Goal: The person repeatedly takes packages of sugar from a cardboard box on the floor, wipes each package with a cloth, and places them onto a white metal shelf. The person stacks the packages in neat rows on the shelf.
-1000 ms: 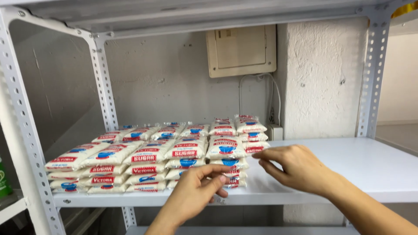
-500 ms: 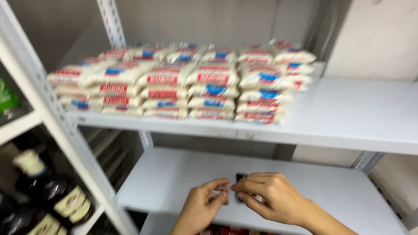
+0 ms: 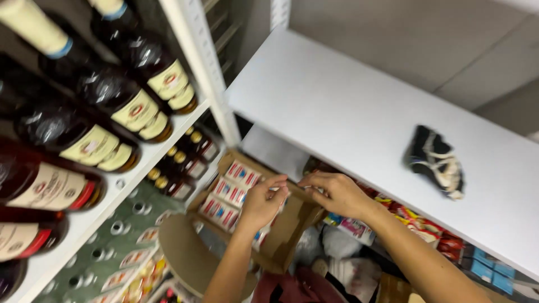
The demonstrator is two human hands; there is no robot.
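Here, dark bottles (image 3: 95, 120) fill the racks at the frame's left, and a white shelf (image 3: 348, 106) crosses the upper right, a dark bundle (image 3: 435, 160) lying on it. Lower centre sits a cardboard box (image 3: 269, 224) of red-and-white packs (image 3: 233, 188). My left hand (image 3: 263, 202) and right hand (image 3: 336, 193) meet above it, fingers curled together; what they pinch I cannot tell.

Two hands (image 3: 303, 199), one cardboard box (image 3: 283, 235), one dark bundle (image 3: 435, 160).
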